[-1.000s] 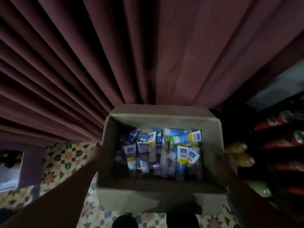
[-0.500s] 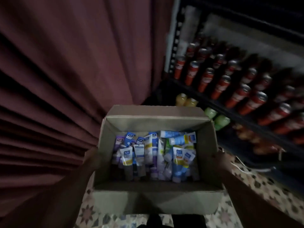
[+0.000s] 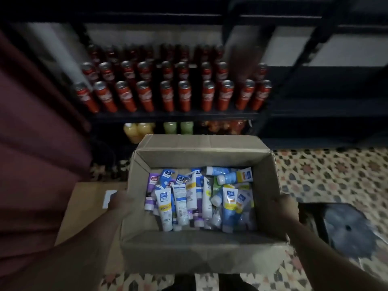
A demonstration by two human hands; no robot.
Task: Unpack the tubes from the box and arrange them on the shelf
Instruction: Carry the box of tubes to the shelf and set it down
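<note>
The open brown cardboard box point(image 3: 189, 253), carried between left hand point(image 3: 119, 201) and right hand point(image 3: 281, 208), finger curl indiscernible; its loose plastic tubes point(image 3: 182, 202) are best kept level when set down ahead of the grip.

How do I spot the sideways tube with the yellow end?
Find the open brown cardboard box below the rows of red drink cans. Near its far right corner lies the pale blue plastic tube. Unlike the white-and-blue tube beyond it, also crosswise, its right end is yellow.

Box point(image 3: 199, 250) swung from curtain point(image 3: 42, 143), facing shelf point(image 3: 176, 115) (cans point(image 3: 184, 95))
</note>
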